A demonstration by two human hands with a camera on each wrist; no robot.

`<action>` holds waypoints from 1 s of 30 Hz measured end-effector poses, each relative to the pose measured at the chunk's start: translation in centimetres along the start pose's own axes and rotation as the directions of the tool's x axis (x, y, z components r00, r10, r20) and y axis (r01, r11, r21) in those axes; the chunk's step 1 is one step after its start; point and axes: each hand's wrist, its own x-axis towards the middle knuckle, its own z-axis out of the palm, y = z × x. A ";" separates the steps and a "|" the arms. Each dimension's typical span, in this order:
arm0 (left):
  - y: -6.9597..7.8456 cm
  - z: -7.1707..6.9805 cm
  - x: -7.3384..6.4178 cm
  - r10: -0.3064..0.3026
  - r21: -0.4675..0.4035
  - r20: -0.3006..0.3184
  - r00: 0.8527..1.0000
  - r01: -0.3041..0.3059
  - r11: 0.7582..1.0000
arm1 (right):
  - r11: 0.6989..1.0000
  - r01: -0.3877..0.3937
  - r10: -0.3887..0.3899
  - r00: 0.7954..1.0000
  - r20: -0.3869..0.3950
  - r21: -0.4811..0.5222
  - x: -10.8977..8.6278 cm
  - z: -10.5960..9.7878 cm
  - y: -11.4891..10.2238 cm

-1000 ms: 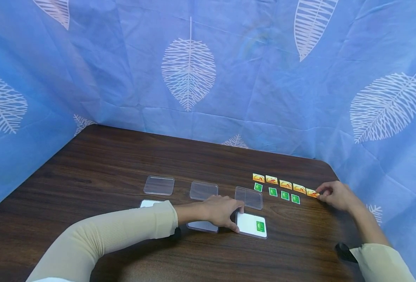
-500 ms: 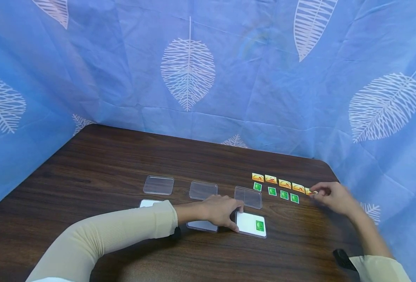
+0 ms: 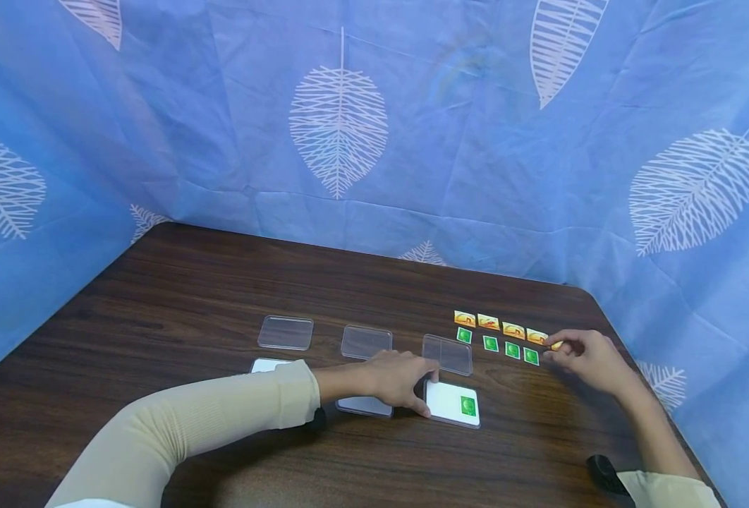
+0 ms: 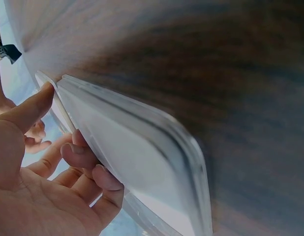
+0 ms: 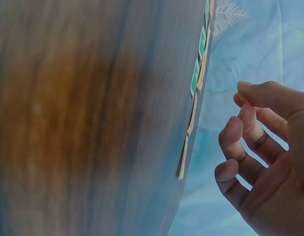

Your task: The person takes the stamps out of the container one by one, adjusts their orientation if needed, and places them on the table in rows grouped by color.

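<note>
My left hand holds the left edge of a clear plastic case, thumb and forefinger spread at its corners. Inside lies a white card bearing a green stamp. In the left wrist view, my left thumb and fingers meet the case's edge, beyond a nearer white-filled case. My right hand hovers over the right end of a row of orange stamps, partly covering the last one. Its fingers are loosely bent, with nothing visible between them in the right wrist view.
Several green stamps lie in front of the orange row. Three clear plastic pieces lie at the back. Two more white-filled cases sit under or beside my left arm. Blue leaf-patterned cloth hangs behind the brown table.
My right hand has shifted left along the orange row, from beside the last stamp to over it. My left hand has stayed at the case.
</note>
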 end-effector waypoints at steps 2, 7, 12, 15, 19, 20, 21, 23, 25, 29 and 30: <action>0.0 0.0 0.0 -0.001 0.002 0.002 1.000 0.001 1.000 | 1.000 0.016 -0.016 1.000 -0.006 0.011 0.0 0.1 -0.3; 0.1 0.0 0.1 -0.010 0.003 0.007 1.000 0.010 1.000 | 0.999 0.044 -0.043 0.999 -0.024 0.030 0.0 0.3 -1.0; 0.1 0.0 0.1 -0.015 0.008 0.008 1.000 0.014 1.000 | 0.997 0.053 -0.052 0.998 -0.023 0.051 0.1 0.7 -1.4; 0.1 0.0 0.1 -0.015 0.009 0.007 1.000 0.015 1.000 | 0.996 0.064 -0.063 0.998 -0.025 0.061 0.1 1.0 -1.7; 0.1 0.0 0.1 -0.016 0.007 0.009 1.000 0.016 1.000 | 0.993 0.086 -0.083 0.996 -0.032 0.078 0.2 1.3 -1.9; 0.1 0.0 0.1 -0.017 0.006 0.010 1.000 0.017 1.000 | 0.992 0.090 -0.088 0.996 -0.035 0.083 0.2 1.3 -2.0; 0.1 0.0 0.1 -0.017 0.007 0.011 1.000 0.017 1.000 | 0.992 0.094 -0.092 0.995 -0.035 0.085 0.2 1.4 -2.0; 0.1 0.0 0.1 -0.017 0.010 0.013 1.000 0.017 1.000 | 0.991 0.098 -0.096 0.995 -0.032 0.089 0.2 1.4 -2.0; 0.1 0.0 0.1 -0.015 0.014 0.015 1.000 0.015 1.000 | 0.991 0.098 -0.096 0.995 -0.032 0.090 0.2 1.4 -2.1; 0.1 0.1 0.2 -0.009 0.019 0.013 1.000 0.009 1.000 | 0.991 0.103 -0.100 0.995 -0.029 0.088 0.2 1.4 -2.2; 0.0 0.1 0.3 -0.008 0.019 0.013 1.000 0.008 1.000 | 0.991 0.103 -0.101 0.994 -0.031 0.088 0.2 1.5 -2.3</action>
